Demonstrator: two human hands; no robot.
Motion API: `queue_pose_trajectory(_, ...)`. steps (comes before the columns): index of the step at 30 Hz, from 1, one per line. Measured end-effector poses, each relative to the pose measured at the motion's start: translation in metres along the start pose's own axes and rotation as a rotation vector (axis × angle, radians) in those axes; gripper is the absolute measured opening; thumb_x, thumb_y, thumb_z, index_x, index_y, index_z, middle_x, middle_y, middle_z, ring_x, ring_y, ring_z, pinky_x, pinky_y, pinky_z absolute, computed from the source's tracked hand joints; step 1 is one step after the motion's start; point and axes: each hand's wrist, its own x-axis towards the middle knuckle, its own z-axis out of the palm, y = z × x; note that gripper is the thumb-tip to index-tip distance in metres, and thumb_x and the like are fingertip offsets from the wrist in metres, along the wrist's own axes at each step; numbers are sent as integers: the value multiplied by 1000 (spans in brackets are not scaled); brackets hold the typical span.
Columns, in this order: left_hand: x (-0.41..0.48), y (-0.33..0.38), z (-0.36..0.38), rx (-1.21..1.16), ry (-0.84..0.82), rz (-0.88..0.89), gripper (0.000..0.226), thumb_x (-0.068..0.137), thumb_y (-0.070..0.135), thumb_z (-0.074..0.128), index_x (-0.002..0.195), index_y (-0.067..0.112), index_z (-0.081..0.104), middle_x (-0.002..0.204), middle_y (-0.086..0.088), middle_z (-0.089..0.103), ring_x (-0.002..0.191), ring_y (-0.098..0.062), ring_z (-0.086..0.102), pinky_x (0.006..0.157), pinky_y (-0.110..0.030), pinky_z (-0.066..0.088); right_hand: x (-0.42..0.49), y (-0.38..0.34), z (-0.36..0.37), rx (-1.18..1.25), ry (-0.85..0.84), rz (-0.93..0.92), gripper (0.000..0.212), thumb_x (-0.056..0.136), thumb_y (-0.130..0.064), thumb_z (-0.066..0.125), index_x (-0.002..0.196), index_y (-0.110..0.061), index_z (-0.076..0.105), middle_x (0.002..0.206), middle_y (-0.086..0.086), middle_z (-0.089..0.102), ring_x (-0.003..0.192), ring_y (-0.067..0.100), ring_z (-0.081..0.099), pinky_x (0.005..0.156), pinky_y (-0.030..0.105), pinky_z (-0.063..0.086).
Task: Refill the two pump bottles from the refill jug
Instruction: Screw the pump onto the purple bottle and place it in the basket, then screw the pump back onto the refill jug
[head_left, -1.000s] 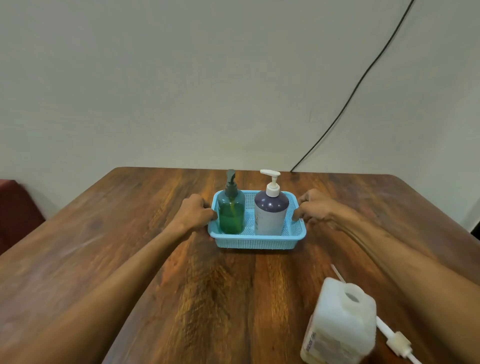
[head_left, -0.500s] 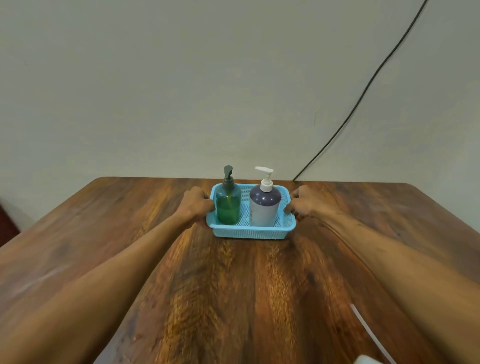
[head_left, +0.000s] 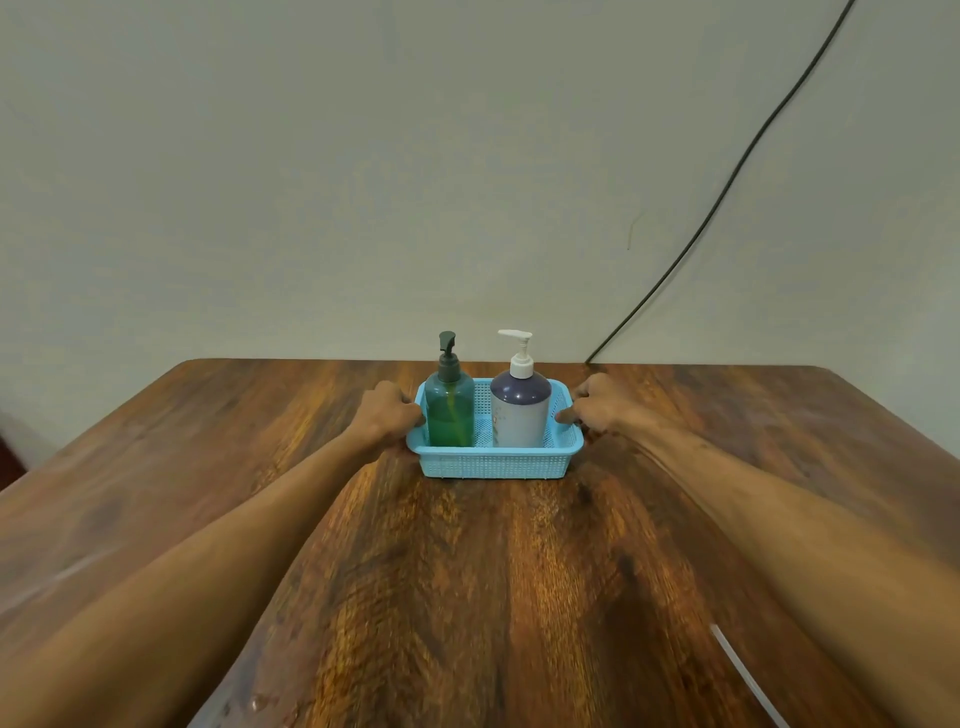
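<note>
Jug now out of view; left hand (head_left: 387, 415), right hand (head_left: 597, 410) curl fingers (head_left: 565, 415) round basket (head_left: 493, 462) ends.

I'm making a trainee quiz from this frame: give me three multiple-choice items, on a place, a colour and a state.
1. Where do the green bottle and purple-topped bottle stand? A) on bare wood B) in the blue basket C) on a shelf
2. Colour of the green bottle's pump? A) white B) dark C) red
3. What do the left hand and right hand do? A) grip the blue basket's ends B) lift bottles C) lie flat

B: its walls surround both. B: it looks dark grey-green. A: fingers curl at each end.
</note>
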Motion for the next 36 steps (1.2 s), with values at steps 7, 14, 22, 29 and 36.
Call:
queue_pose_trajectory(7,-21,5,-7,-16,-39,7,22,101,15,54,109,-3,64,107,-18,70,79,-24,73,56,-32,62,-23,1,-10,113,-68,-8,37,95,-28,69,96,9,67,85,13,77,57,22,70,78,45,62)
queue_pose_trajectory(14,-81,22,-32,37,28,82,48,98,13,57,142,-2,45,134,-17,58,88,-28,68,68,-36,62,-89,-12,-37,92,42,-88,31,97,-22,66,117,0,59,95,17,71,69,24,73,63,34,62)
queue_pose_trajectory(22,-192,45,-58,-149,21,247,34,99,20,60,130,7,61,118,-10,67,81,-16,70,58,-22,59,-196,-16,-75,212,118,-248,26,96,-24,66,119,-12,65,102,6,71,77,23,75,63,34,61)
queue_pose_trajectory(29,-310,50,-39,-414,-75,379,27,98,18,61,124,16,66,115,-6,71,93,-18,73,80,-37,61,-309,21,-79,427,180,-333,22,96,-11,64,118,-9,66,108,12,71,78,24,71,59,30,57)
queue_pose_trajectory(36,-379,44,6,-432,-164,501,43,92,2,63,130,22,61,122,4,68,112,-9,65,94,-32,57,-390,85,-64,571,301,-288,25,96,3,58,117,-5,68,104,8,75,87,20,71,70,27,58)
